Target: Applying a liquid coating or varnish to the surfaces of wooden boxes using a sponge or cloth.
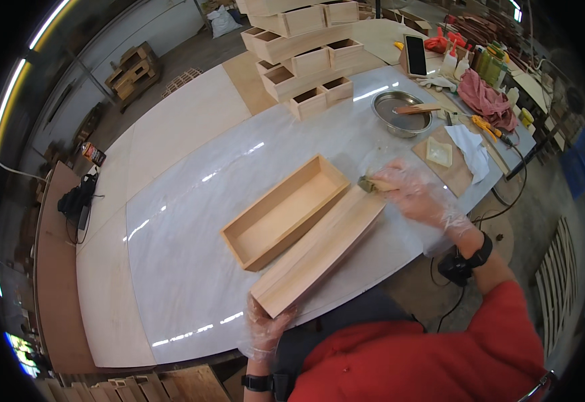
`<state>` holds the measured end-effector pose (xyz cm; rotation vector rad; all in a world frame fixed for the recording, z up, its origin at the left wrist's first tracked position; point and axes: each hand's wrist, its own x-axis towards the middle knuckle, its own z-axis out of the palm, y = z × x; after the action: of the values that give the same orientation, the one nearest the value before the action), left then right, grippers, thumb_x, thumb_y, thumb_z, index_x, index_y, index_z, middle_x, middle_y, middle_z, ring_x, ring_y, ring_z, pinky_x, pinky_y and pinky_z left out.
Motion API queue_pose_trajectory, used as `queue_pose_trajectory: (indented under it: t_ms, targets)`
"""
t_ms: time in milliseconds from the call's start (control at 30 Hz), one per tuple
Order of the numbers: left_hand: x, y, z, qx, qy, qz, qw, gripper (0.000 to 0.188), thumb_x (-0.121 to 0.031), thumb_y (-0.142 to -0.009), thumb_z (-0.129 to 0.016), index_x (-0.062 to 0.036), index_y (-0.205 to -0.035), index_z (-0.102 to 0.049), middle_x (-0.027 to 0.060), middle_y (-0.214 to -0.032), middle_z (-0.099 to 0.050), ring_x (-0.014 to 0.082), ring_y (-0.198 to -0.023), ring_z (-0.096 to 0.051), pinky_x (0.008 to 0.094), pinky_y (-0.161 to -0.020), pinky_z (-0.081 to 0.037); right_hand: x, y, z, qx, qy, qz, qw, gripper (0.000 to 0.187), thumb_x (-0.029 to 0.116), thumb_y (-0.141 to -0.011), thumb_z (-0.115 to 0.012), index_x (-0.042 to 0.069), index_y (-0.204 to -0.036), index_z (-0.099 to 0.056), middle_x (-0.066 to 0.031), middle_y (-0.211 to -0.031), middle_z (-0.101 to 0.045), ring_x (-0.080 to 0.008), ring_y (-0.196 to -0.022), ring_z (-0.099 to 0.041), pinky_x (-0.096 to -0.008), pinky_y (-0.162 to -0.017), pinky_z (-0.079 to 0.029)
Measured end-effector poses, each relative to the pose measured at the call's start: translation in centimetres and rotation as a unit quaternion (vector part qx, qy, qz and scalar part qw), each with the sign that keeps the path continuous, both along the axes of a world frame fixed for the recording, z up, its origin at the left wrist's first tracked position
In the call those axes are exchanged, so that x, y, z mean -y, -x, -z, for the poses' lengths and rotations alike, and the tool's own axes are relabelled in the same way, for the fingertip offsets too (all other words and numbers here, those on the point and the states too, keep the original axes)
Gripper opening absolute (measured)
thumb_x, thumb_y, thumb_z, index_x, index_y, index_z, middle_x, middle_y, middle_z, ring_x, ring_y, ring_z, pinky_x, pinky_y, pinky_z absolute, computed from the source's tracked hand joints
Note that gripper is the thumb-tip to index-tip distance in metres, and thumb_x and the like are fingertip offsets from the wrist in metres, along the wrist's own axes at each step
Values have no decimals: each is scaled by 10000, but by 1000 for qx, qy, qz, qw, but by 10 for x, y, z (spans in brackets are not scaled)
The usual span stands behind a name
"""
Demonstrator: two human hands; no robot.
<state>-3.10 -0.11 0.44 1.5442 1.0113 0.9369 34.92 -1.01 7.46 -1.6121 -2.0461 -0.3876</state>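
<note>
A long, narrow pale wooden box (316,253) is tilted in front of me, a long plain side facing up. My left hand (268,328), in a clear plastic glove, grips its near left end from below. At the far right end my right hand (414,193), also in a clear glove, pinches a small greenish-brown pad (367,184) against the wood; whether it is sponge or cloth I cannot tell. Just left of the held box lies an open rectangular wooden box (282,218), its hollow side up.
Several wooden boxes (308,102) are stacked crosswise at the back. A round metal bowl (403,129) with a flat wooden-handled tool across it stands at right. Beyond are a translucent square dish (438,153), white cloth (468,151), red cloth (487,99), bottles and a phone (415,55).
</note>
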Motion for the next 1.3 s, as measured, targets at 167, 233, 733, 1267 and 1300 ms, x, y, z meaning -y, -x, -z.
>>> queue_pose_trajectory:
  t_ms: [167, 233, 733, 1267, 1300]
  targets:
    - [0, 1, 4, -17, -49, 14, 999, 707, -34, -677, -836, -26, -1276, -460, 91, -1224, -571, 184, -1126, -571, 339, -974, -473, 3, 122, -18, 1, -22, -170, 985, 218, 89, -840, -545, 25, -1029, -630, -125, -938, -633, -274, -892, -646, -368, -750, -539]
    - [0, 1, 8, 8, -37, 26, 999, 718, -22, -683, -830, -30, -1291, -447, 90, -1241, -560, 185, -1144, -564, 343, -989, -467, 11, 171, -26, -35, 110, -259, 959, 365, 109, -879, -535, -30, -1215, -566, -204, -1152, -632, -325, -1023, -651, -393, -867, -541]
    - [-1, 1, 11, 82, 3, 8, 997, 693, -34, -692, -841, -19, -1256, -439, 95, -1221, -555, 184, -1142, -560, 324, -974, -476, -1, 31, 1, 49, 68, 183, 980, 294, 117, -906, -512, 79, -1180, -610, -184, -1067, -629, -375, -1006, -587, -456, -856, -489]
    - [-13, 5, 27, 39, -94, 69, 992, 716, -89, -717, -833, -36, -1313, -440, 53, -1122, -550, 146, -1013, -577, 284, -859, -497, -9, 203, -25, -52, 203, -295, 932, 380, 78, -794, -581, -14, -1163, -598, -164, -1137, -621, -316, -966, -639, -371, -791, -532]
    - [-9, 3, 29, 41, -70, 41, 996, 724, -115, -702, -842, -37, -1311, -459, 47, -1085, -551, 137, -948, -571, 281, -805, -499, -5, 196, -20, -49, 151, -282, 946, 392, 71, -795, -572, -18, -1176, -589, -162, -1139, -622, -311, -946, -647, -366, -773, -539]
